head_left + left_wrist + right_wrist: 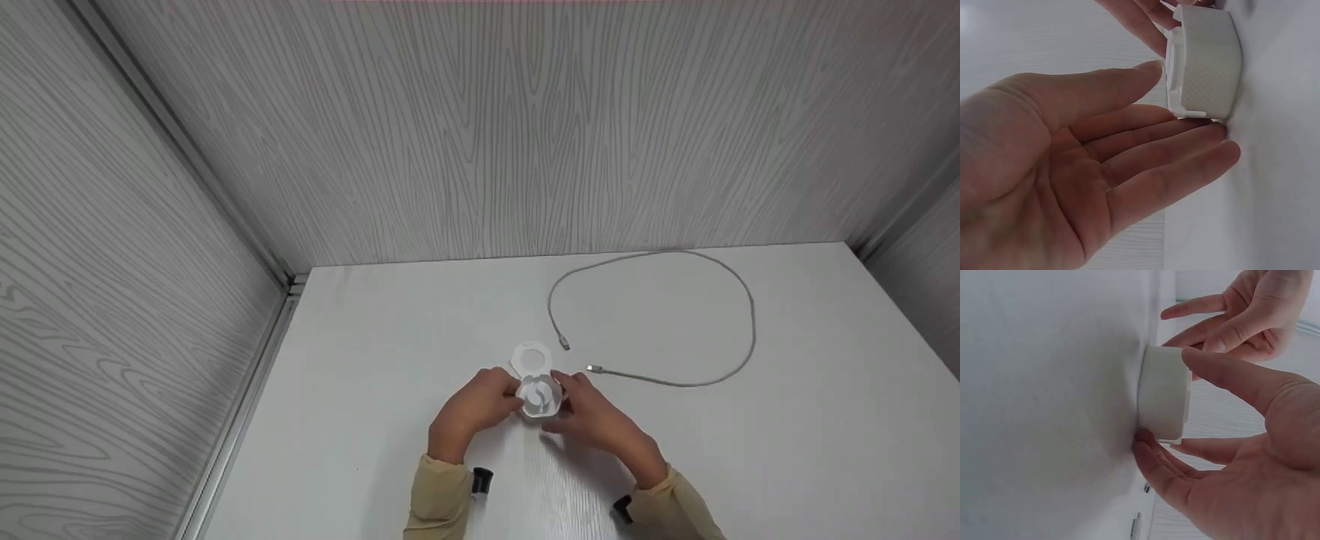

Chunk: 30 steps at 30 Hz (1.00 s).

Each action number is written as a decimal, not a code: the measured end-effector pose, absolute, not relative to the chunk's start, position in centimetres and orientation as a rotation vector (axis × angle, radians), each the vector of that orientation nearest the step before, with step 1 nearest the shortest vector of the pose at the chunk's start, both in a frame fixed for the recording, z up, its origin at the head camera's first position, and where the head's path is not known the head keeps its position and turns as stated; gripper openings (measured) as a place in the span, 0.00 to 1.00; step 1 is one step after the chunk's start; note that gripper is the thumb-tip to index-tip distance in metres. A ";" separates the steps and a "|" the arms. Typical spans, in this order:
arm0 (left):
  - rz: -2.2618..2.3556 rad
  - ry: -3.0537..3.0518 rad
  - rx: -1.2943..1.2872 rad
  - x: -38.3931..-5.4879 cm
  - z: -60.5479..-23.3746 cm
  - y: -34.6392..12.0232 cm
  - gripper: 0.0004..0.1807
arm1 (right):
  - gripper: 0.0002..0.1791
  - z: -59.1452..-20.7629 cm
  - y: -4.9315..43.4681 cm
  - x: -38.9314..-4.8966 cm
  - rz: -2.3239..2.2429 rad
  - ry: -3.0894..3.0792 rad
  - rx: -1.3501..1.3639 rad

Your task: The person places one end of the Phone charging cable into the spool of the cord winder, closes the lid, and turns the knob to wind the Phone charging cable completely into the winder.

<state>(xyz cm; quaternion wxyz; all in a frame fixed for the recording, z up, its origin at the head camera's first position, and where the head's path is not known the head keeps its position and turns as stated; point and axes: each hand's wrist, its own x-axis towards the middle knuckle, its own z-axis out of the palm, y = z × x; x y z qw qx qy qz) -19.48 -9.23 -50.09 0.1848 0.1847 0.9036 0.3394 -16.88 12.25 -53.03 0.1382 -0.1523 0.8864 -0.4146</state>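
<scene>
A small white hexagonal case [553, 412] stands on the table with its hinged lid [532, 358] folded back, away from the person. A white S-shaped divider shows inside it. My right hand [1252, 433] grips the case [1163, 394] from the right, thumb at one corner and fingers at another. On the left side, my left hand [1089, 157] has its thumb tip at the rim of the case [1210, 62], its fingers stretched out alongside. Behind the case and to the right lies a grey cable [752, 315] in a wide loop, touched by neither hand.
The cable's two plugs, one plug [564, 343] and another plug [595, 368], lie close to the case. Grained panels, such as the back wall [480, 135] and left wall [112, 300], enclose the white table [375, 337]. Black wrist devices [482, 480] sit by the sleeves.
</scene>
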 end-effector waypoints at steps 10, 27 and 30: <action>0.901 2.567 0.546 -19.2 -49.6 -8.9 0.09 | 0.40 -52.6 12.5 -16.2 -1.163 2.621 -0.493; 0.789 2.568 0.730 -19.1 -50.6 -7.9 0.24 | 0.38 -53.0 12.7 -16.5 -1.160 2.585 -0.486; 0.803 2.560 0.738 -19.1 -50.9 -7.9 0.23 | 0.37 -53.1 12.8 -16.5 -1.171 2.581 -0.505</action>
